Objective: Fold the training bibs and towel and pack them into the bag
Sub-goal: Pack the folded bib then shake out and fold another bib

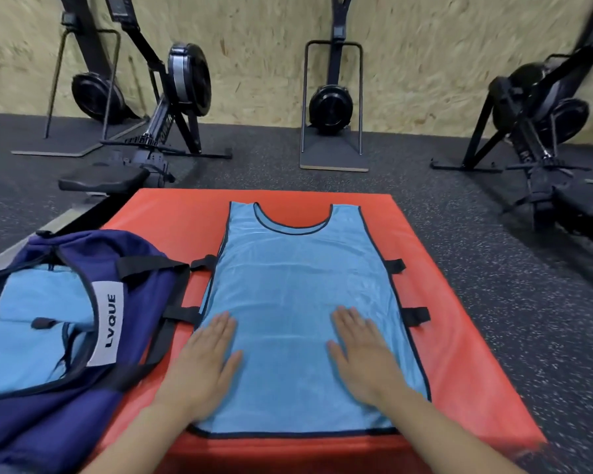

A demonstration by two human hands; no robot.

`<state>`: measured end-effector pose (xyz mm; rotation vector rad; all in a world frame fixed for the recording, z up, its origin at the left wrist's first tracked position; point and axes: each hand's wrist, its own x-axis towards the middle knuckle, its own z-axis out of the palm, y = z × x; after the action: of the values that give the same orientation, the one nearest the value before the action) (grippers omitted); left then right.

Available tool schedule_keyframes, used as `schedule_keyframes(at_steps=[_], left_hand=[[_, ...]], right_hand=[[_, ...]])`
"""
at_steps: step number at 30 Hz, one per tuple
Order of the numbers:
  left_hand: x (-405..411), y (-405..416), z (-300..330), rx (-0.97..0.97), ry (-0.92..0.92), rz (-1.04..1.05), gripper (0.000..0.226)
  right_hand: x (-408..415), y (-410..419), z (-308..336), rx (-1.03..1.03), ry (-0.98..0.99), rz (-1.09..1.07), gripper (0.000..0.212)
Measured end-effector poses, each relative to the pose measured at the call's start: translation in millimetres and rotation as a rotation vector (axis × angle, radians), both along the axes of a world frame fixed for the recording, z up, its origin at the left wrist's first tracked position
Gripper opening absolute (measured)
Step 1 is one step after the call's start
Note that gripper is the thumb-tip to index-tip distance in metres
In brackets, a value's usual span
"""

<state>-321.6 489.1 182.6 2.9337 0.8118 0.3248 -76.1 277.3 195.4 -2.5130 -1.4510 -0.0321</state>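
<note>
While hands (206, 357) press bib (295, 289), red mat (435, 302) tops speckled floor (493, 268).

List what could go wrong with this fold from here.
1. The side straps stick out from the blue bib and may end up loose outside the fold.
2. The navy bag overlaps the bib's left edge, so folding that side could snag on it.
3. Both flat hands, left and right, could shift the slick fabric on the red mat.

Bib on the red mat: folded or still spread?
Spread flat, unfolded. The light blue bib shows its full outline, neckline to hem, with the left hand and right hand pressing flat on it.
</note>
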Motion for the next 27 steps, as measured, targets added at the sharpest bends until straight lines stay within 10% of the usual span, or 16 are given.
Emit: schedule_keyframes(at_steps=[6, 27], left_hand=[[-63, -6, 13, 0.007, -0.006, -0.109, 0.068], [-110, -37, 27, -0.141, -0.264, -0.058, 0.031]], right_hand=[[29, -78, 13, -0.175, 0.04, -0.01, 0.111], [18, -168, 14, 0.196, 0.201, 0.074, 0.033]])
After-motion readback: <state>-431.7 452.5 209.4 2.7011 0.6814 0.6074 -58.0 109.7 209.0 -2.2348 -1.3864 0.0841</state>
